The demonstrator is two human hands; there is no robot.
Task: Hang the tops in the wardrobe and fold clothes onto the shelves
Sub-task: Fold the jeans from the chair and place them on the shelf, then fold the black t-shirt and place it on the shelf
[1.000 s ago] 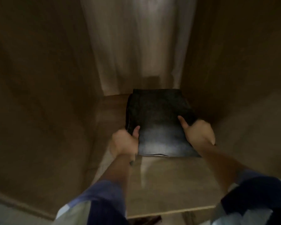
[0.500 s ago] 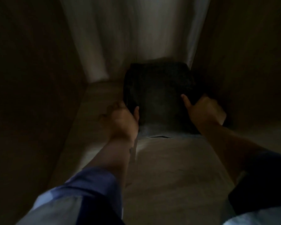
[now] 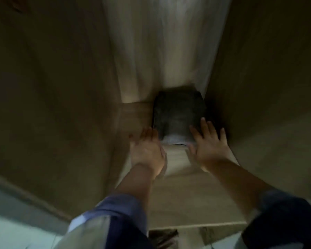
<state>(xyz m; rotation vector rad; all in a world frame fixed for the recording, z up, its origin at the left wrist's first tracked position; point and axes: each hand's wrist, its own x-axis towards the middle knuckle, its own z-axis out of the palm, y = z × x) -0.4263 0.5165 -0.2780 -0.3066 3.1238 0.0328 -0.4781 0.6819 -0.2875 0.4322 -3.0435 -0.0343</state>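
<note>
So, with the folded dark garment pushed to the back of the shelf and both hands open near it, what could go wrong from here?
1. The right hand has fingers spread over the near right corner of the folded dark garment; pulling back carelessly could drag that corner and loosen the fold.
2. The garment sits close against the right wardrobe wall, so it may bunch there.
3. The left hand is by the garment's near left edge on the shelf and might catch it.
</note>
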